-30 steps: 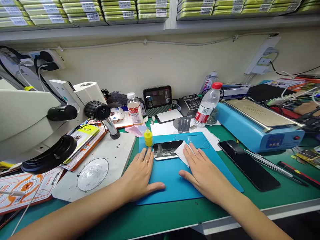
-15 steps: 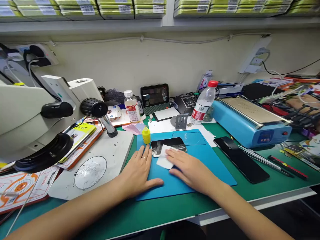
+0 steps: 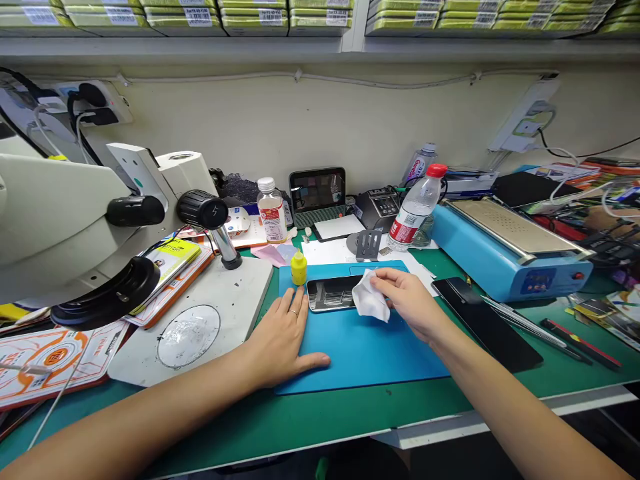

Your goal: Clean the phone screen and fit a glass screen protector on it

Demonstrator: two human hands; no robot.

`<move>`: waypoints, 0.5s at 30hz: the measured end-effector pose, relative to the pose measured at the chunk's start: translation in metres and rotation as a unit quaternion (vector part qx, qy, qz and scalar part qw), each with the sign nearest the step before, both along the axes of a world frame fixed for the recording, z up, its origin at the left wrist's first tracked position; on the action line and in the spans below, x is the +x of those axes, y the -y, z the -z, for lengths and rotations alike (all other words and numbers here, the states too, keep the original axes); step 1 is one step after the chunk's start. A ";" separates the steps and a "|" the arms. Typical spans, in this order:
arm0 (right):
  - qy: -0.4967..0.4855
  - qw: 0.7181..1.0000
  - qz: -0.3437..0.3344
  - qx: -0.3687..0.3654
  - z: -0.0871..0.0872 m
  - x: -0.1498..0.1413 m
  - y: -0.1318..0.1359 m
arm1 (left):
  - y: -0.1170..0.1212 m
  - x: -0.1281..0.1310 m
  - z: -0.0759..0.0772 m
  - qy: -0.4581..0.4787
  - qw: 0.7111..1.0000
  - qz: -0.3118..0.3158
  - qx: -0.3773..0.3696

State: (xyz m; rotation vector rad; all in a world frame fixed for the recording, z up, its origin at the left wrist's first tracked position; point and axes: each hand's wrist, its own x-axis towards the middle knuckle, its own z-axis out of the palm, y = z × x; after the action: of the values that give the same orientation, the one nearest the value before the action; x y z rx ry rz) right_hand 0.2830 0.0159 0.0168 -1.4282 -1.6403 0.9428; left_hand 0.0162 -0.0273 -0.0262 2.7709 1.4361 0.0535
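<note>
My right hand [image 3: 413,300] pinches a white wiping cloth [image 3: 371,297], which hangs over the right end of a phone [image 3: 330,293]. The phone lies screen up on a blue mat [image 3: 360,353], with light streaks reflected in its dark glass. My left hand [image 3: 283,337] rests flat, fingers stretched and thumb apart, along the left edge of the mat. Its fingertips are close to the phone's left end and to a small yellow bottle [image 3: 299,269] standing behind them. The cloth hides the phone's right end.
A microscope [image 3: 190,333] stands at left. Behind the mat are a clear bottle with a white cap [image 3: 271,210] and a red-capped water bottle [image 3: 415,210]. To the right are a blue heating plate machine [image 3: 510,247], a large black phone-like slab [image 3: 490,323] and tweezers [image 3: 535,327].
My right hand has lifted off the phone and moved right, with the cloth now pinched and hanging. My left hand stays flat on the mat. The whole view has shifted slightly.
</note>
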 end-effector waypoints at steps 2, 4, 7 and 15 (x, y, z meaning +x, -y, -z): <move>0.024 1.000 0.001 0.019 0.005 0.003 -0.007 | 0.000 0.000 0.000 0.001 1.000 0.002 0.000; 0.059 0.997 -0.006 0.049 0.011 0.003 -0.008 | 0.000 0.000 0.001 0.004 1.000 0.004 -0.001; 0.131 0.984 -0.030 0.116 0.017 0.004 0.000 | 0.000 -0.001 0.002 0.013 1.000 0.000 0.004; 0.346 0.895 -0.180 0.214 0.031 0.017 0.024 | 0.000 0.000 0.002 0.008 1.000 -0.002 0.014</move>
State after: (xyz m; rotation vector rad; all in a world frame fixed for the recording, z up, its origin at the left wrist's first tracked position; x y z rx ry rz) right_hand 0.3002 -0.0081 -0.0140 -1.2264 -2.5140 0.1912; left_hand 0.0160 -0.0278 -0.0281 2.7829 1.4483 0.0971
